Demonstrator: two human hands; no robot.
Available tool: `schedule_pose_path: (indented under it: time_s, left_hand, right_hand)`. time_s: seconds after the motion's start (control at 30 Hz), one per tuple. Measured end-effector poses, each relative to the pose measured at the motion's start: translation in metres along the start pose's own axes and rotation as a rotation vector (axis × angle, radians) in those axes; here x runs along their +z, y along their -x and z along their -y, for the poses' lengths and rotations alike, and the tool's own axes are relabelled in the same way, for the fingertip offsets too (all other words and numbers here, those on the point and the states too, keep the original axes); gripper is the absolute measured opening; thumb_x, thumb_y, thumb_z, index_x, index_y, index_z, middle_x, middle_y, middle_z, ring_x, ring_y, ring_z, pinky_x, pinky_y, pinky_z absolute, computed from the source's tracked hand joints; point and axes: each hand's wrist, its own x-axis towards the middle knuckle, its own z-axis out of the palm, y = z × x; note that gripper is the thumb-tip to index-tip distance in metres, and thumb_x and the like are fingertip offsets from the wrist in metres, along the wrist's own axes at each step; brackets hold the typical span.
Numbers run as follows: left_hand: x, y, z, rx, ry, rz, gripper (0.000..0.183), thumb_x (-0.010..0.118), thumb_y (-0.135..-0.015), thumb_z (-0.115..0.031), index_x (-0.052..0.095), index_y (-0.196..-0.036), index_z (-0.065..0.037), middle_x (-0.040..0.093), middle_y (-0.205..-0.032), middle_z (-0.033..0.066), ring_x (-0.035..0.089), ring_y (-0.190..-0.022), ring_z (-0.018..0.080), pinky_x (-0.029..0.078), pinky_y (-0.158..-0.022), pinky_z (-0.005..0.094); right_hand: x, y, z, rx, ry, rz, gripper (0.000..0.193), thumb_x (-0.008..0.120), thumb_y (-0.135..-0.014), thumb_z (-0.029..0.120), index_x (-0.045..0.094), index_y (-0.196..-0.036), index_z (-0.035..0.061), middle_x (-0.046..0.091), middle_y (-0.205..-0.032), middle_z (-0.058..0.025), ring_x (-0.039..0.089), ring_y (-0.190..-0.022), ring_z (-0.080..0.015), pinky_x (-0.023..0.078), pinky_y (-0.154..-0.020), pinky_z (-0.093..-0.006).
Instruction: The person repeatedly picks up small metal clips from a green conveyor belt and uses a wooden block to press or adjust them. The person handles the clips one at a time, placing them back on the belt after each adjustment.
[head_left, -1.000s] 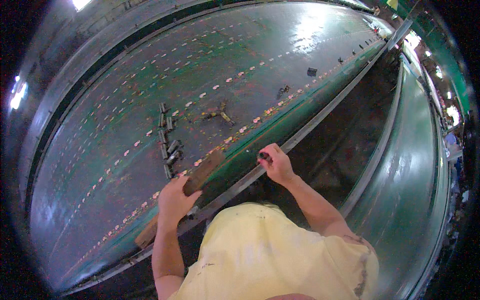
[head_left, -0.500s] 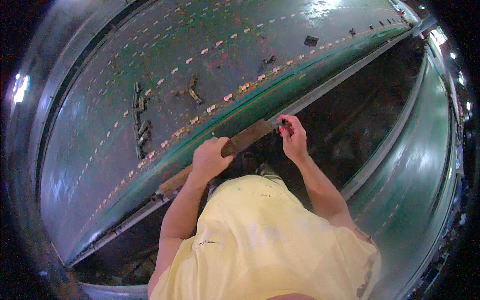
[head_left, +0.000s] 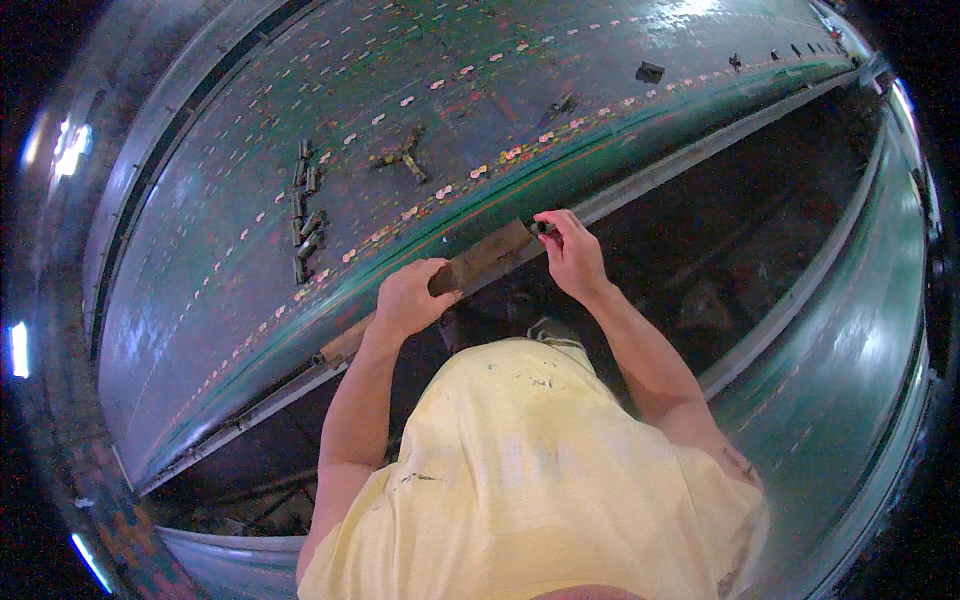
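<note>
A long brown wooden board (head_left: pixel 487 258) lies along the near edge of a long green table, in front of me. My left hand (head_left: pixel 408 298) is closed over this board, its thumb on the near side. At the board's right end, my right hand (head_left: pixel 578 260) pinches a small dark piece (head_left: pixel 543 228) between thumb and fingers. The piece looks short and rounded, but its kind is too small to make out. It is at or very close to the board's end; whether they touch, I cannot tell.
Rows of small pale and coloured marks cover the green table (head_left: pixel 230 300). On it lie a line of dark short cylinders (head_left: pixel 299 218), a Y-shaped piece (head_left: pixel 405 158) and a dark block (head_left: pixel 649 72). A metal rail (head_left: pixel 690 165) edges it. Another green table (head_left: pixel 850 350) stands at right.
My right hand has moved left with the small dark piece, up to the board's right end. My left hand still grips the board. The whole view has shifted slightly.
</note>
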Motion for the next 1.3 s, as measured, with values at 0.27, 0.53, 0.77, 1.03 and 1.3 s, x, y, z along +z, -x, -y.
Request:
schedule_pose_path:
  time_s: [0.27, 0.53, 0.77, 1.03, 1.3]
  left_hand:
    - [-0.002, -0.002, -0.001, 0.0, 0.009, 0.023, 0.06, 0.09, -0.084, -0.043, 0.077, -0.134, -0.012, 0.079, -0.129, 0.0165, 0.074, -0.121, 0.0393, 0.059, -0.104, 0.0489]
    - [-0.001, -0.001, 0.002, 0.038, -0.002, 0.03, 0.057, 0.089, -0.085, -0.041, 0.077, -0.132, -0.012, 0.078, -0.122, 0.0142, 0.073, -0.119, 0.0378, 0.059, -0.102, 0.0489]
    - [0.027, -0.063, -0.036, 0.263, 0.135, -0.024, 0.079, 0.088, -0.084, -0.03, 0.059, -0.155, -0.01, 0.073, -0.136, 0.0193, 0.07, -0.127, 0.0397, 0.058, -0.107, 0.0486]
    - [0.058, -0.115, -0.097, 0.287, 0.061, 0.038, 0.09, 0.08, -0.085, -0.008, 0.046, -0.168, -0.013, 0.074, -0.13, 0.0181, 0.071, -0.125, 0.0413, 0.06, -0.102, 0.0517]
    - [0.055, -0.108, -0.093, 0.438, -0.129, 0.031, 0.043, 0.077, -0.086, -0.008, 0.063, -0.127, -0.012, 0.072, -0.114, 0.0153, 0.073, -0.112, 0.0388, 0.061, -0.096, 0.0518]
  right_hand:
    - [-0.001, 0.001, 0.001, -0.046, 0.063, 0.033, 0.037, 0.075, -0.097, 0.0, 0.066, -0.131, 0.011, 0.072, -0.119, -0.017, 0.076, -0.096, -0.0404, 0.062, -0.082, -0.0489]
    - [0.002, -0.009, -0.013, -0.081, 0.062, 0.143, 0.036, 0.074, -0.096, -0.001, 0.067, -0.131, 0.0088, 0.074, -0.122, -0.018, 0.075, -0.106, -0.0432, 0.062, -0.089, -0.0495]
    - [0.002, -0.01, -0.007, -0.01, 0.051, 0.159, 0.038, 0.069, -0.095, -0.004, 0.072, -0.132, 0.006, 0.074, -0.123, -0.0185, 0.072, -0.114, -0.0448, 0.06, -0.098, -0.05]
    - [0.025, 0.016, -0.04, 0.154, -0.288, -0.047, 0.05, 0.058, -0.092, -0.013, 0.072, -0.137, 0.0036, 0.075, -0.132, -0.0213, 0.075, -0.118, -0.0382, 0.058, -0.103, -0.047]
    - [0.045, 0.038, -0.031, 0.423, 0.099, -0.044, 0.032, 0.087, -0.095, 0.021, 0.079, -0.118, 0.0007, 0.083, -0.097, -0.014, 0.079, -0.087, -0.0269, 0.062, -0.083, -0.0395]
